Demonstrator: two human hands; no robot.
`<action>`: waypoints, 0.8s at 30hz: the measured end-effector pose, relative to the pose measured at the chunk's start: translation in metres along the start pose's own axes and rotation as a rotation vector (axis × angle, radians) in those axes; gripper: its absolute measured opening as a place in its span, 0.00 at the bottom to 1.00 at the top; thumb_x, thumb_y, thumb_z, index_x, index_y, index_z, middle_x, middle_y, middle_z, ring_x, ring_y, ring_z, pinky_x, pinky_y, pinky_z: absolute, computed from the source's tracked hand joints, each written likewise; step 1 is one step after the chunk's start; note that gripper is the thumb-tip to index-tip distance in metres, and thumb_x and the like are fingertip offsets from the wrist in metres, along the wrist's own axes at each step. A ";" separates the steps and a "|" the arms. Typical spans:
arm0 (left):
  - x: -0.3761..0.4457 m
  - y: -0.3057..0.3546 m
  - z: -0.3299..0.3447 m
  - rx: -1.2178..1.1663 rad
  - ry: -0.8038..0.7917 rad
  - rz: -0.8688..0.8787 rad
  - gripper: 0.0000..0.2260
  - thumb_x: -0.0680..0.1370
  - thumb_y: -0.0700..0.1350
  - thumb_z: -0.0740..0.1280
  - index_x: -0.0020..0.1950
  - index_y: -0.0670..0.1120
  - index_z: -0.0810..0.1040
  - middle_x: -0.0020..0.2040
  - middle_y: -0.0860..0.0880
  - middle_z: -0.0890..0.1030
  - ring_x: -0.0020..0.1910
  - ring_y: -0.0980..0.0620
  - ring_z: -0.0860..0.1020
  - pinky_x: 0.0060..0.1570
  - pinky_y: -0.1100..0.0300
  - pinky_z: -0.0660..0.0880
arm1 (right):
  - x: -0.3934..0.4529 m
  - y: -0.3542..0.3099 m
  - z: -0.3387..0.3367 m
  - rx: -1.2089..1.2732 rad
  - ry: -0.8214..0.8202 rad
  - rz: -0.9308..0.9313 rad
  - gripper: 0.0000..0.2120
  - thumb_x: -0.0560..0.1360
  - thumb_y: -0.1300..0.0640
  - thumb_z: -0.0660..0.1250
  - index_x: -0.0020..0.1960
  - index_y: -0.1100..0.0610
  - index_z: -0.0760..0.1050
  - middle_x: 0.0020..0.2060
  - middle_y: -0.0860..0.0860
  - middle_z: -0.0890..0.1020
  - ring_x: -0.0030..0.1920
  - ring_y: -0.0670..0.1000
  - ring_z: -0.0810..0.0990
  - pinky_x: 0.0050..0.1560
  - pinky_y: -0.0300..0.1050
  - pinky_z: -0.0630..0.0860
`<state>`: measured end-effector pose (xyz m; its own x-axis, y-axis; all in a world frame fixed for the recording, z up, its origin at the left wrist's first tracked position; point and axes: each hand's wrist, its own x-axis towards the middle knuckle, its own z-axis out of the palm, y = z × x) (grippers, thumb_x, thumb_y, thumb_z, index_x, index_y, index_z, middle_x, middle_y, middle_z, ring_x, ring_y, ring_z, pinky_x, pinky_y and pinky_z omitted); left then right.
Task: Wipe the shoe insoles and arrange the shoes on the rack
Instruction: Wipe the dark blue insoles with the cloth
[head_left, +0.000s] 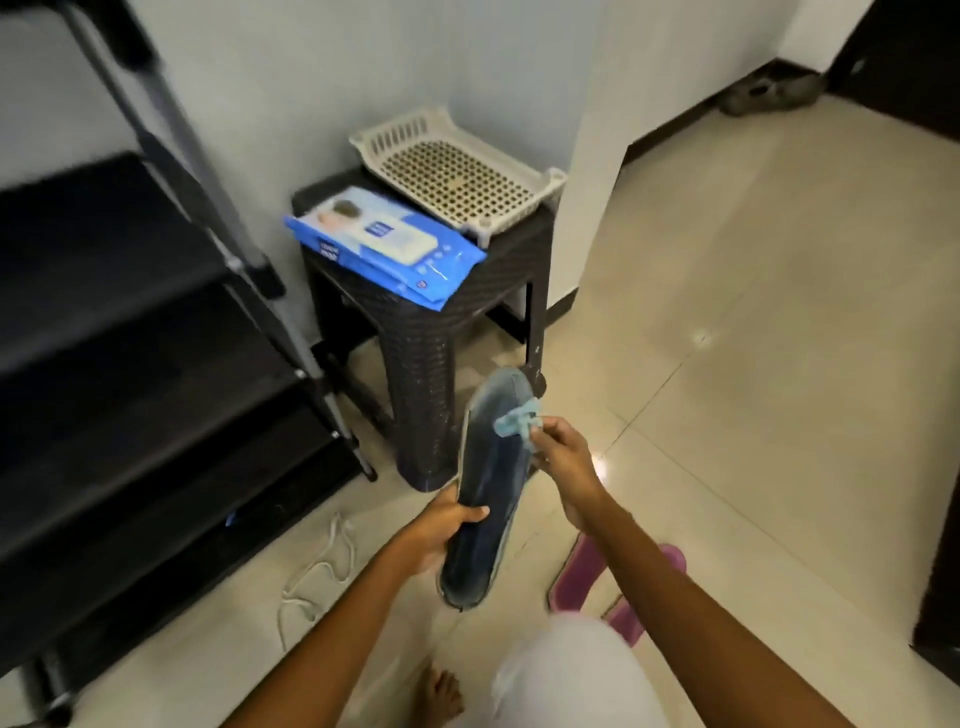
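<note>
A dark blue insole (488, 483) is held upright and tilted in front of me, its toe end pointing up toward the stool. My left hand (441, 530) grips it at the lower left edge, thumb across its face. My right hand (561, 452) pinches a small crumpled light blue wipe (517, 421) against the insole's upper right edge. A black shoe rack (130, 338) with dark shelves stands at the left. No shoes are visible on its shelves.
A dark wicker stool (431, 332) carries a blue pack of wet wipes (384, 244) and a cream perforated tray (457, 176). White laces (322, 566) lie on the floor. Purple slippers (608, 577) lie under my right arm. Grey footwear (769, 93) lies far right by a doorway.
</note>
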<state>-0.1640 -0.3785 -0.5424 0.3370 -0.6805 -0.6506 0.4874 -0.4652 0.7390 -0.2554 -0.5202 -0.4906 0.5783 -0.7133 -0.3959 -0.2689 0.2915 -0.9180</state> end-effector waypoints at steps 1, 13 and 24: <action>-0.022 0.011 -0.003 -0.010 0.028 0.021 0.20 0.76 0.32 0.65 0.67 0.41 0.70 0.60 0.44 0.78 0.58 0.45 0.75 0.55 0.56 0.74 | -0.011 -0.018 0.010 -0.042 -0.035 -0.022 0.06 0.79 0.60 0.61 0.52 0.59 0.75 0.49 0.54 0.78 0.48 0.50 0.77 0.46 0.42 0.75; -0.226 0.110 -0.027 -0.303 -0.059 0.370 0.19 0.80 0.54 0.59 0.64 0.44 0.75 0.61 0.41 0.79 0.60 0.44 0.77 0.64 0.47 0.70 | -0.149 -0.132 0.095 -0.362 -0.096 -0.372 0.04 0.77 0.60 0.62 0.51 0.58 0.75 0.44 0.51 0.78 0.45 0.47 0.74 0.46 0.43 0.72; -0.296 0.127 -0.041 -0.807 -0.108 0.557 0.25 0.76 0.62 0.59 0.56 0.44 0.83 0.57 0.42 0.80 0.54 0.46 0.79 0.63 0.48 0.71 | -0.229 -0.161 0.119 -0.577 -0.250 -0.659 0.04 0.77 0.60 0.62 0.48 0.60 0.75 0.45 0.51 0.75 0.45 0.46 0.73 0.49 0.45 0.71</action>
<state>-0.1694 -0.2127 -0.2631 0.6299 -0.7514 -0.1966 0.6980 0.4366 0.5676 -0.2525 -0.3281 -0.2545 0.8834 -0.4441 0.1494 -0.1299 -0.5385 -0.8326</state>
